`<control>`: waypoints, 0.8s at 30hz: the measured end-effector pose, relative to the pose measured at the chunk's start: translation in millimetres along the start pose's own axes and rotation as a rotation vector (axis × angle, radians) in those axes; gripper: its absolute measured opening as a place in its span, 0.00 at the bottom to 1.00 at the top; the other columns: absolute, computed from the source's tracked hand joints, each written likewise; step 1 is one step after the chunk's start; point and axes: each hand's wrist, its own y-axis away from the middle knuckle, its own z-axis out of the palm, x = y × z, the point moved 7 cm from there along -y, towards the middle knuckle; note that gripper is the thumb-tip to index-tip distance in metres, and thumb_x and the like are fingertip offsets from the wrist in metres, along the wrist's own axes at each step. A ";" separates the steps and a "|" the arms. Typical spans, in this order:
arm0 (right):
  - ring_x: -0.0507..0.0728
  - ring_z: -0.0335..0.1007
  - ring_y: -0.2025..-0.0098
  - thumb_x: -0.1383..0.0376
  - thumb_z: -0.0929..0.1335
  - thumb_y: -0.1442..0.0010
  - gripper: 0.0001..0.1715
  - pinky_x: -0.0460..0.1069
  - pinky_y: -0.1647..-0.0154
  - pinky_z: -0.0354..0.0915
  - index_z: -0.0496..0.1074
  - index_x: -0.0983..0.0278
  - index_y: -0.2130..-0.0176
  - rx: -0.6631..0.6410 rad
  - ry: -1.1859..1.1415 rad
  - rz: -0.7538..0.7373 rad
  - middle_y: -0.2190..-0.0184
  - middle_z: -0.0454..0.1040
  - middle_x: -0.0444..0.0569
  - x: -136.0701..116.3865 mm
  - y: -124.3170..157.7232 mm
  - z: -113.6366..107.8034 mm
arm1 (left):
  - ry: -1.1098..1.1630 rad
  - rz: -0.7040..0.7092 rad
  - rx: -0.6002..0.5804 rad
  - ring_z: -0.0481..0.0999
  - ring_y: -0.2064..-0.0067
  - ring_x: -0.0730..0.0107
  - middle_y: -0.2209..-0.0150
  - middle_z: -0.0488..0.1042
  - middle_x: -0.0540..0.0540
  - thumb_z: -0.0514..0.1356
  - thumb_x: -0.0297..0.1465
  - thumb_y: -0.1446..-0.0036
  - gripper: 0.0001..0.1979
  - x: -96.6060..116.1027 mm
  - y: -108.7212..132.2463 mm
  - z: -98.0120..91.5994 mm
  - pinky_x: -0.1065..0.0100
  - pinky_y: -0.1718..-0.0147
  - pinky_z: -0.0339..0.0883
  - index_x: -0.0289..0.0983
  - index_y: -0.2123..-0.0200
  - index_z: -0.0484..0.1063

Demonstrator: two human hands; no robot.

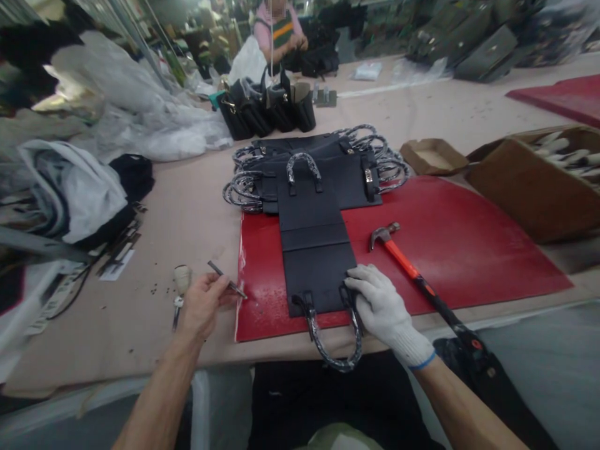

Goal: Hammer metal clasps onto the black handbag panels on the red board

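A flat black bag panel [316,247] lies lengthwise on a red mat [450,250], its near wrapped handle [335,350] hanging over the table edge. My right hand [382,306], in a white knit glove, presses down on the panel's near right corner by the handle's attachment. My bare left hand [201,303] pinches a thin dark metal rod [227,279] just left of the mat. A hammer [412,272] with an orange and black handle lies on the mat to the right of my gloved hand.
A stack of similar black panels with handles [323,165] lies beyond. Finished black bags [267,109] stand farther back, near another person [279,31]. Cardboard boxes [529,181] sit at right. An awl-like tool [180,281] and plastic wrapping [140,106] lie at left.
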 end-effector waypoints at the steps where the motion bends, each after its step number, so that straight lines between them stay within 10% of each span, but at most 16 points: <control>1: 0.67 0.67 0.40 0.74 0.62 0.38 0.21 0.70 0.33 0.62 0.75 0.62 0.50 0.000 0.001 0.002 0.45 0.75 0.54 -0.3 -0.2 0.0 | 0.075 -0.001 -0.040 0.80 0.72 0.67 0.71 0.78 0.49 0.75 0.38 0.59 0.25 -1.7 8.0 15.2 0.70 0.73 0.77 0.35 0.62 0.68; 10: 0.67 0.67 0.39 0.75 0.62 0.38 0.21 0.70 0.32 0.60 0.75 0.62 0.50 -0.019 -0.008 0.019 0.45 0.75 0.54 -1.5 0.3 -0.3 | 0.313 0.020 -0.345 0.85 0.58 0.58 0.60 0.82 0.45 0.75 0.41 0.51 0.27 -35.0 54.0 131.5 0.60 0.57 0.82 0.36 0.53 0.71; 16: 0.67 0.67 0.39 0.75 0.63 0.40 0.22 0.70 0.32 0.60 0.75 0.63 0.50 -0.016 -0.015 0.020 0.45 0.75 0.54 0.0 -0.3 0.2 | 0.038 0.369 -0.400 0.84 0.52 0.60 0.56 0.83 0.41 0.66 0.36 0.36 0.11 -23.9 67.8 150.0 0.59 0.47 0.78 0.36 0.56 0.72; 24: 0.68 0.67 0.40 0.75 0.63 0.40 0.22 0.70 0.32 0.60 0.76 0.63 0.50 -0.009 -0.030 0.024 0.46 0.75 0.54 -1.4 -0.9 -1.1 | -0.137 0.496 -0.364 0.83 0.49 0.61 0.52 0.83 0.41 0.61 0.32 0.32 0.07 -30.5 78.1 143.7 0.59 0.47 0.77 0.37 0.53 0.70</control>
